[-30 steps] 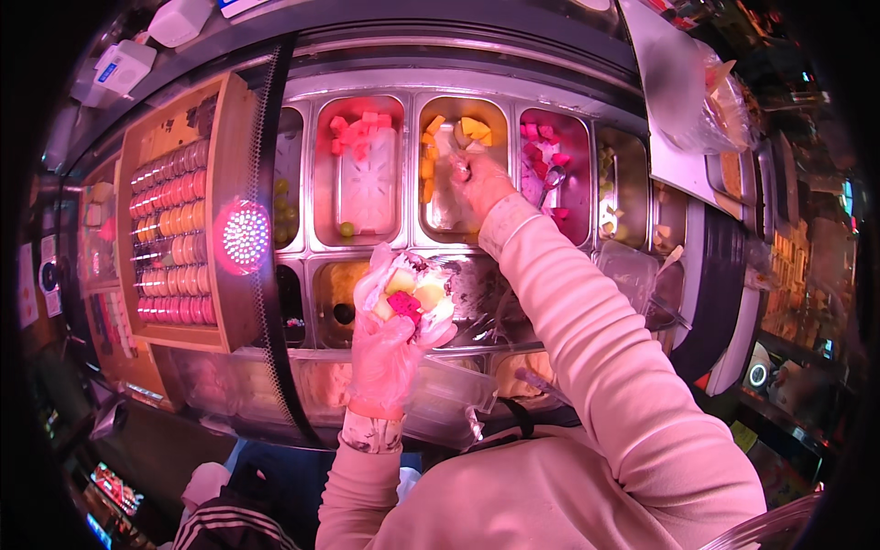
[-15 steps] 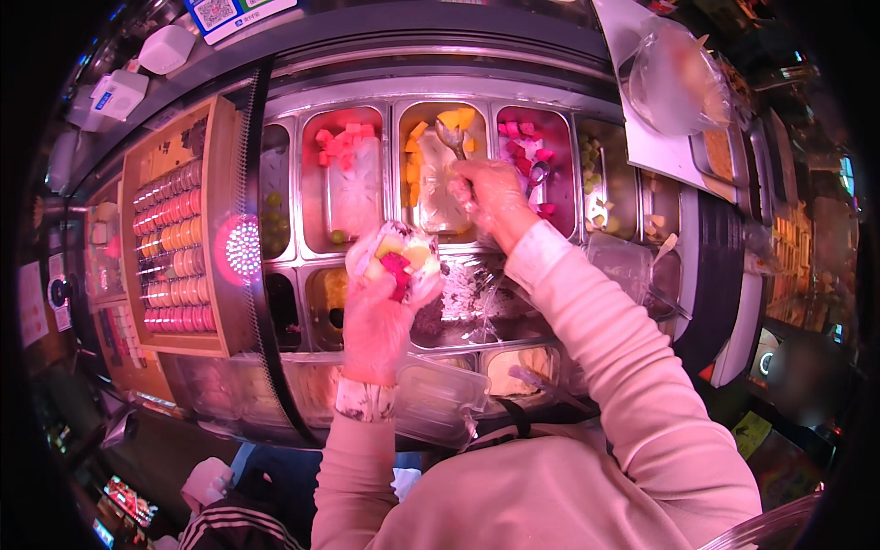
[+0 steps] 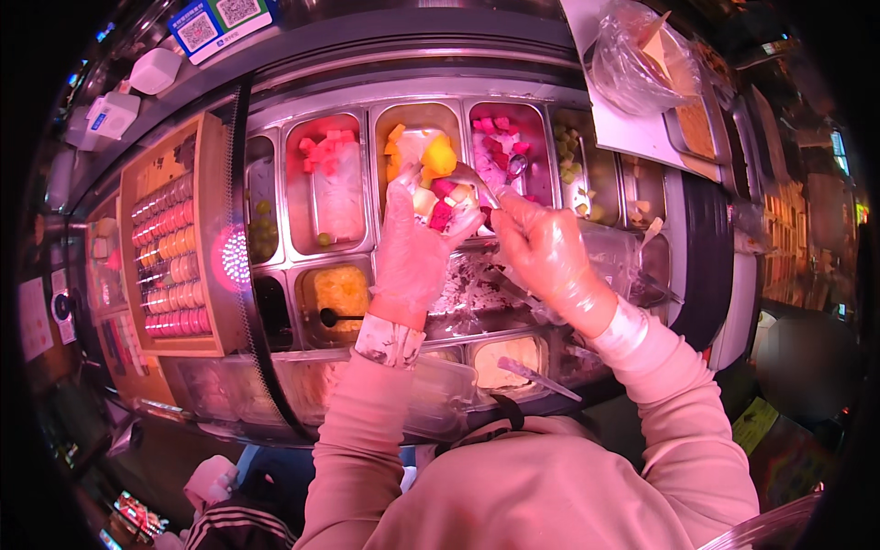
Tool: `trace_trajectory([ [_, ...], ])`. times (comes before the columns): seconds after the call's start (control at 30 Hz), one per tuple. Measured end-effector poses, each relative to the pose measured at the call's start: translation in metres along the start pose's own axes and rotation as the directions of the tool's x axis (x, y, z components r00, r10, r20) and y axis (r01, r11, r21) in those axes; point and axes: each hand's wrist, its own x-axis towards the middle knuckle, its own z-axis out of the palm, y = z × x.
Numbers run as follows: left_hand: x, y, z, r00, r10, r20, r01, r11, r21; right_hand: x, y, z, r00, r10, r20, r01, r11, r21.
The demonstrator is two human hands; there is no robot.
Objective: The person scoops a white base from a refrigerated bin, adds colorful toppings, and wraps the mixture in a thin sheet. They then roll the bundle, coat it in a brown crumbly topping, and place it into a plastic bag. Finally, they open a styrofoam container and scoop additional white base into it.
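My left hand (image 3: 408,257), in a clear glove, is closed around a handful of fruit-topped food (image 3: 449,202) with pale and magenta cubes; the fingers and fruit hide what lies beneath. It is above the near end of a steel pan (image 3: 403,112) of yellow-orange mango pieces. My right hand (image 3: 553,252), also gloved, grips a metal spoon (image 3: 478,185), whose head is at the food's far right edge. Large mango chunks (image 3: 439,156) sit at the food's far side. Below the hands is a pan of dark purple, rice-like food (image 3: 472,298).
Left stand a pan of red cubes (image 3: 339,206) and a wooden box (image 3: 213,183) of macaron-like rows. Right are a pan of magenta fruit (image 3: 541,137) with a spoon and a pan of green fruit (image 3: 600,170). A plastic bag (image 3: 632,69) rests on the white board.
The spoon has come out of the mango pan to the food in my left hand. Mango chunks now show at the food's far side. Both hands have drawn closer together.
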Motion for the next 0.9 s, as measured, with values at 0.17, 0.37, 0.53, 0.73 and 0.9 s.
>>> trace_trajectory([
  [0.17,-0.003,-0.003,0.009,0.999,0.014,-0.031,-0.014,1.0,-0.001,-0.027,0.012,0.01,0.951,-0.308,-0.019,0.241,0.781,-0.576],
  [0.37,-0.013,0.01,0.013,0.997,0.058,-0.052,-0.056,0.997,0.046,-0.031,0.012,0.006,0.916,-0.402,0.013,0.327,0.727,-0.603],
  [0.53,-0.019,0.02,0.011,0.999,0.018,-0.042,-0.017,0.999,0.029,-0.03,0.014,0.002,0.916,-0.4,0.033,0.353,0.765,-0.539],
  [0.73,-0.03,0.03,0.012,0.994,-0.098,-0.039,0.096,0.994,-0.061,-0.012,0.002,-0.014,0.868,-0.494,0.04,0.459,0.77,-0.444],
  [0.9,-0.041,0.034,0.015,0.994,-0.096,-0.053,0.093,0.994,-0.066,-0.005,-0.004,-0.029,0.743,-0.615,0.266,0.651,0.569,-0.502],
])
